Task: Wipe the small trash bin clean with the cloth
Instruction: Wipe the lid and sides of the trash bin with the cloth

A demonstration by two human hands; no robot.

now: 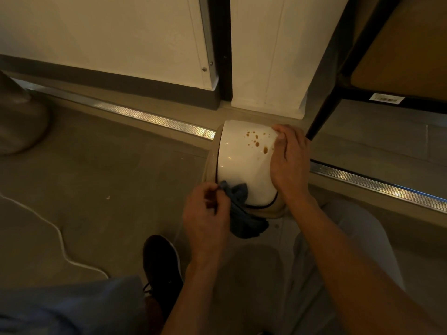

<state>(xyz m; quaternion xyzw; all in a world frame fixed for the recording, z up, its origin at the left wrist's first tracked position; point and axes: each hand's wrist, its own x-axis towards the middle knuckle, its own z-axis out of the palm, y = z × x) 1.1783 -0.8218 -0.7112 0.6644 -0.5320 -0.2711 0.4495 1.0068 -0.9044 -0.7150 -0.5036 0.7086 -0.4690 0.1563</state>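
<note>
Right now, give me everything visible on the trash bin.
The small trash bin is white and glossy, plastic by its look, with a beige band and a dark line around one end. It lies tipped on the floor by the metal door track. Brown spots mark its upper side. The right hand rests flat on it, steadying it; the left hand presses a blue-grey cloth against its near edge.

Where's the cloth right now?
The blue cloth is bunched in the left hand, pressed against the near lower edge of the white trash bin.
</note>
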